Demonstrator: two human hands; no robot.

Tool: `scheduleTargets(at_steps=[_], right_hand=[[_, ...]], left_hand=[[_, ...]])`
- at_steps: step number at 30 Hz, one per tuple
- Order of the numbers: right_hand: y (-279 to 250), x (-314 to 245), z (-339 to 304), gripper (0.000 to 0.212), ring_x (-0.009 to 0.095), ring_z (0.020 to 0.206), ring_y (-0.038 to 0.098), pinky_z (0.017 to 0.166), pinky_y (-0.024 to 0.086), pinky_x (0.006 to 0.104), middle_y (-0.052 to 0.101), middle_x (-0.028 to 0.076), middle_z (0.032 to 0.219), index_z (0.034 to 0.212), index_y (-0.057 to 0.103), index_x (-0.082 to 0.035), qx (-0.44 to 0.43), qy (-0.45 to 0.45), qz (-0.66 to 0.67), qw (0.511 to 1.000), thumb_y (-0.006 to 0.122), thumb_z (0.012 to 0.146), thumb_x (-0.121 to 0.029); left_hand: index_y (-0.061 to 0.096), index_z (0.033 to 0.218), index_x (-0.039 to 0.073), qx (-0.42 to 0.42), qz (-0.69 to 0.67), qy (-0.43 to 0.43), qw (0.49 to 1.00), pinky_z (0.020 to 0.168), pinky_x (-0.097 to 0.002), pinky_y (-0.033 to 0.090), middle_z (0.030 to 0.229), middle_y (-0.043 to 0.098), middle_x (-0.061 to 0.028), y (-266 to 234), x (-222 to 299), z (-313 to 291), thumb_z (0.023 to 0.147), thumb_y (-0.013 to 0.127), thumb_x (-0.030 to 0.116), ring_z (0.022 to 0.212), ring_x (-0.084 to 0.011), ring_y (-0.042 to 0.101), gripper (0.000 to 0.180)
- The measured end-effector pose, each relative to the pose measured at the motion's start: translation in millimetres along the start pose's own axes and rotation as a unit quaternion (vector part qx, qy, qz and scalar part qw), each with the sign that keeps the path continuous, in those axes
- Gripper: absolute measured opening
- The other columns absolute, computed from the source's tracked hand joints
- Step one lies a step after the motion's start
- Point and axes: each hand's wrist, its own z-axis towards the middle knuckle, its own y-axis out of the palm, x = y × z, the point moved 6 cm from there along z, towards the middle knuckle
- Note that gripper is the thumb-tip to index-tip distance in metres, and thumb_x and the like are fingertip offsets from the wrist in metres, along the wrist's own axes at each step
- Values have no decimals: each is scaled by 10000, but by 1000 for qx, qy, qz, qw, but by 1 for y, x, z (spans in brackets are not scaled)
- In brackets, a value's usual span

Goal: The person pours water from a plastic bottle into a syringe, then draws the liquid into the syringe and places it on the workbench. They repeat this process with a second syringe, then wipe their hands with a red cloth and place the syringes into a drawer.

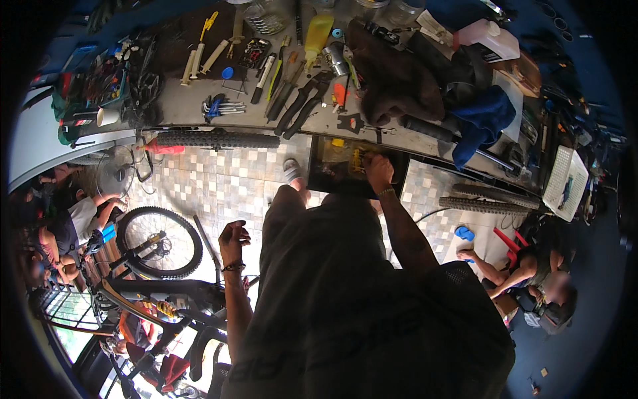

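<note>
A dark drawer [392,189] stands pulled out below the workbench, with yellow items [359,159] and small clear packets [323,157] inside. My right hand [379,173] reaches into it from above, fingers bent and pressed together beside the yellow items. What those fingers hold, if anything, is hidden. Away from the bench, my left hand [234,243] hangs in the air at my left side, fingers loosely curled and partly apart, with nothing seen in it. Close to it on the left is a bicycle [143,292] with a knobby front wheel [198,245].
Pliers-like cutters [306,106], hex keys [224,108], syringes [197,61], a yellow bottle [318,38] and a blue cloth [488,116] crowd the workbench [183,106]. Tyres [219,139] hang along its edge. People sit at left [80,219] and right [525,272].
</note>
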Motion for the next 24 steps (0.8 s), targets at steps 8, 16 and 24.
scheduleTargets(at_steps=[8,16,24], right_hand=[[108,38,-8,557,304,806,748,683,611,463,738,131,884,1043,691,-95,16,235,-170,957,735,883,-627],[46,62,-48,328,227,651,638,609,530,399,666,-2,771,860,717,-161,24,120,-55,991,661,934,-476],[-31,41,-37,313,239,704,613,669,526,409,646,21,816,938,709,-135,-56,110,166,978,657,963,-443]], left_hand=[[734,1126,22,33,-28,-38,998,617,-275,553,818,684,-46,0,-25,-30,1077,608,287,705,-133,674,297],[750,1130,53,61,-77,5,995,594,-295,577,806,704,-56,-3,-64,-36,1087,605,277,650,-147,686,271],[760,1104,30,120,-59,-20,991,615,-318,602,835,734,-76,-7,-54,-52,1055,621,272,705,-166,712,284]])
